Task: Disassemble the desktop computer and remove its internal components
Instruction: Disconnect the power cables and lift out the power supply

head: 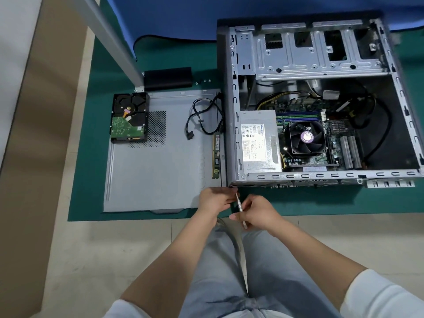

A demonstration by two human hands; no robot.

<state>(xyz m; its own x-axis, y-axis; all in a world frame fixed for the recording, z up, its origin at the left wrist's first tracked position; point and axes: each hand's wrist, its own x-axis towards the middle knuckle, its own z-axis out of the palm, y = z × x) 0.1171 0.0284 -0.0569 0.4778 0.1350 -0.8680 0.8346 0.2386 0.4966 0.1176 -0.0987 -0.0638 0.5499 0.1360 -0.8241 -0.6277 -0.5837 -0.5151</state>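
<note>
The open computer case [231, 106] lies on its side on a green mat, showing the power supply [259, 143], the CPU fan [307, 137] and the motherboard [321, 158]. My right hand [257, 213] grips a thin silver screwdriver [240, 208] whose tip points up at the case's near left corner. My left hand [215, 199] sits at that same corner, fingers curled round the screwdriver's upper end. On the removed side panel [160, 171] to the left lie a hard drive [129, 118], a black cable [206, 118] and a RAM stick [216, 154].
A black box [168, 78] and a few loose screws [203, 81] sit behind the side panel. A grey table leg [114, 42] slants down at the upper left. The green mat [91, 157] ends just in front of my hands; my knees are below.
</note>
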